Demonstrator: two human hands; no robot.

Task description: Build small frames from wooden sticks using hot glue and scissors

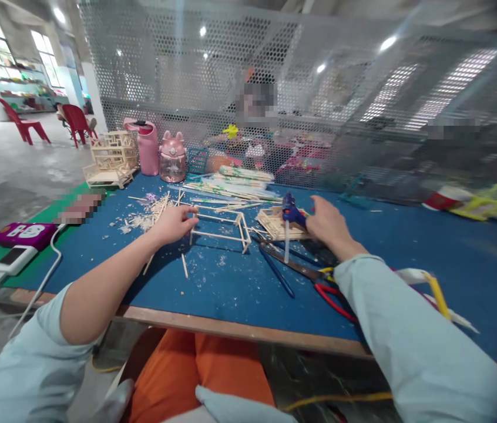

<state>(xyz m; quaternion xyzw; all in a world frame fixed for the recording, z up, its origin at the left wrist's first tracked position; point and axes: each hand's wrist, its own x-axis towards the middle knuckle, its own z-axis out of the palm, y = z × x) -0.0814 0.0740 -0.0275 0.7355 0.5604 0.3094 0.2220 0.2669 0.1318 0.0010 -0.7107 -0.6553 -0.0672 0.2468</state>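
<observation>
My left hand [174, 224] is closed on the left end of a small frame [221, 237] made of thin wooden sticks, which lies on the blue tabletop. In my right hand [326, 223] is a blue hot glue gun [291, 211], with a whitish glue stick [286, 241] hanging down from it. Beneath and beside the glue gun sits a flat wooden stick piece [270, 223]. Red-handled scissors [334, 299] and blue-handled pliers [277, 270] lie on the table just below. Loose sticks [155, 229] and shavings are scattered behind my left hand.
Bundles of sticks in plastic wrappers [235, 187] lie at the back. A pink tumbler [147, 150], a pink bottle [173, 157] and a stick-built model [114, 158] stand back left. A phone [81, 207] and a purple power bank [23, 233] lie left. Perforated metal screening [164, 76] rises behind.
</observation>
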